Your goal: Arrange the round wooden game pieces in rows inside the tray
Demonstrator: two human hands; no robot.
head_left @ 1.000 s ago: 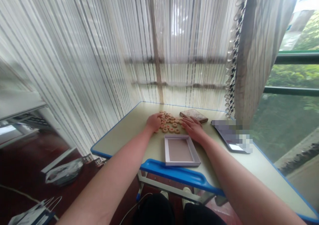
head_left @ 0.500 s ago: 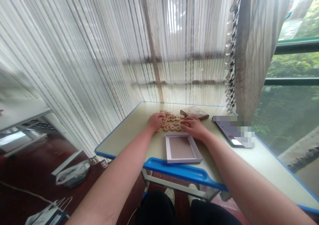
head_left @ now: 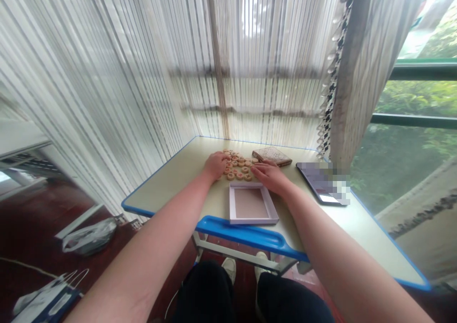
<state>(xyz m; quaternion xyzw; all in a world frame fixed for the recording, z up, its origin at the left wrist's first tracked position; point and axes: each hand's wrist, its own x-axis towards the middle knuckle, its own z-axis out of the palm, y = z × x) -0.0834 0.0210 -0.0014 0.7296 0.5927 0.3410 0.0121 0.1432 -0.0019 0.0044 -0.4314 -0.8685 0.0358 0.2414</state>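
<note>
Round wooden Chinese chess pieces with carved markings lie in a loose cluster on the table, some stacked at the back. At the cluster's left edge rests my left hand, fingers reaching over the nearest pieces; some fingertips are hidden. My right hand lies low on the right side, fingers stretched out, their tips beside or touching the outer pieces. No piece shows in its grasp. In front of the pieces sits a shallow white box tray with a brown bottom. A patterned brown box lid lies behind my right hand.
The pale table has a blue edge and a blue pen trough at the front. A dark tablet, partly blurred out, lies at the right. String curtains hang behind the table. Bags stand on the floor at left.
The camera view has shifted slightly, so everything appears a little further left and higher. Both hands and the pieces keep nearly the same places on the table.
</note>
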